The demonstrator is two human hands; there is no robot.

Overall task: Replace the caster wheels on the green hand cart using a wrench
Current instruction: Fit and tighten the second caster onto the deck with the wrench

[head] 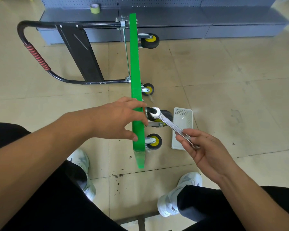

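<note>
The green hand cart (pixel 134 64) stands on its side edge on the floor, its black handle (pixel 35 54) folded out to the left. Several casters with yellow hubs stick out to its right: one far (pixel 150 40), one in the middle (pixel 148 89), one near (pixel 154 141). My left hand (pixel 118 119) grips the green deck's edge beside a dark caster (pixel 162 118). My right hand (pixel 205 152) pinches the handle of a silver wrench (pixel 170 125), whose ring end sits over a white-wrapped fitting (pixel 154 112) at that caster's mount.
A white plastic basket (pixel 182 129) lies on the tiled floor just right of the casters. A grey metal shelf base (pixel 157 19) runs along the back, with a roll of green tape (pixel 95 8) on it. My legs and white shoes (pixel 178 194) are below.
</note>
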